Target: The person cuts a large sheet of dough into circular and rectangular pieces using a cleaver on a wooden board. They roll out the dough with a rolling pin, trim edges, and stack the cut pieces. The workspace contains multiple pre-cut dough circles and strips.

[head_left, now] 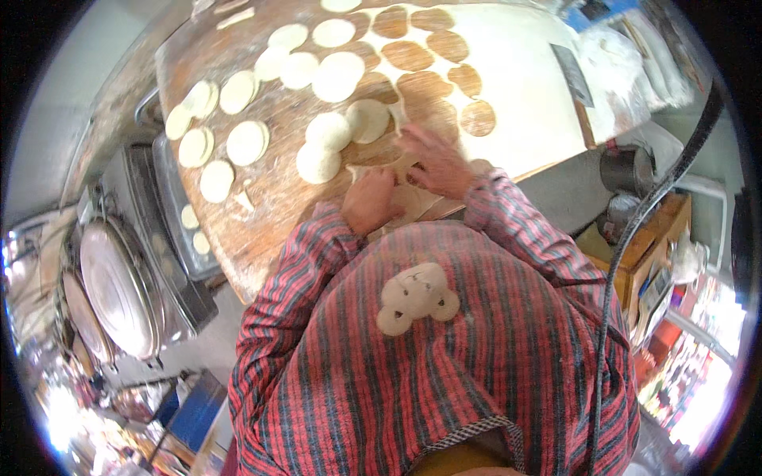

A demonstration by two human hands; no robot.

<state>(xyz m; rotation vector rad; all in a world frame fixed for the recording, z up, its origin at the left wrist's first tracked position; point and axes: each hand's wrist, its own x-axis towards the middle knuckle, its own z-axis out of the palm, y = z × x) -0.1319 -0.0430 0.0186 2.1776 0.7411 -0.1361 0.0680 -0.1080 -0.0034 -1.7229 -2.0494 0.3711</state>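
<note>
A wide sheet of pale rolled dough (524, 87) covers the right part of a wooden worktable (270, 190), with round holes cut through its left side. My left hand (371, 200) is closed at the sheet's near edge, its curled fingers on a thin strip of dough. Just right of it, my right hand (438, 163) has its fingers stretched out over the cut part of the dough, slightly blurred. Close to my left hand lie overlapping dough rounds (319, 163), and another dough round (368, 121) lies beyond them. What is under my palms is hidden.
More dough rounds (248, 143) lie in small stacks on the table's left. A flat-bladed tool (573, 75) rests on the sheet at the right, near a clear plastic bag (615, 63). Large metal trays (119, 289) stand at the left; a black cable (635, 230) hangs at the right.
</note>
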